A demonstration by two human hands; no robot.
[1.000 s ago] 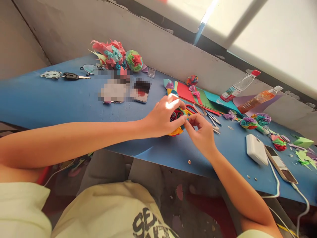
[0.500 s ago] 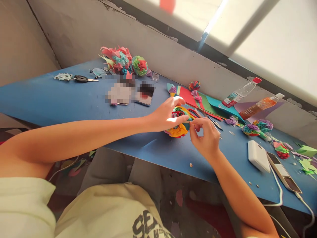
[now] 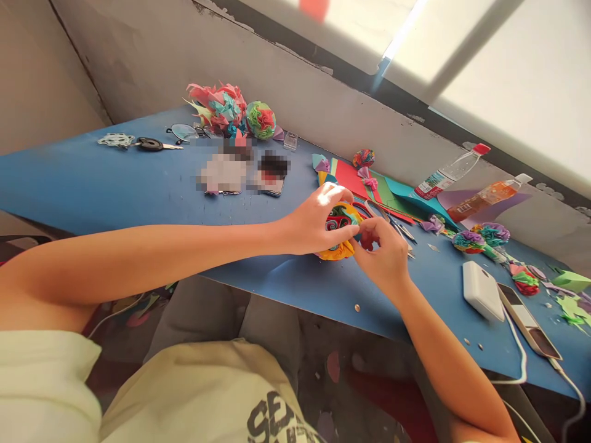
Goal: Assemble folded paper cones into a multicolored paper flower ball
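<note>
A multicoloured paper flower ball (image 3: 339, 251), mostly yellow with red and teal swirls, rests on the blue table near its front edge. My left hand (image 3: 321, 218) reaches over it from the left, thumb and fingers closed around its top and near side. From the right, my right hand (image 3: 381, 249) pinches at the ball's right side, its fingertips close to my left thumb. Whatever lies between the right fingertips is too small to make out. Just behind the ball are red-handled scissors (image 3: 369, 209), partly hidden by it.
Coloured paper sheets (image 3: 351, 178) lie behind, beside a clear bottle (image 3: 450, 172) and an orange drink bottle (image 3: 489, 197). At right are a white power bank (image 3: 480, 289), a phone (image 3: 529, 320) and paper balls (image 3: 468, 241). Keys (image 3: 152, 144) and glasses (image 3: 184, 132) sit far left.
My left hand has shifted slightly right with the ball, its fingers curling further over it. My right hand has moved in against the ball's right side.
</note>
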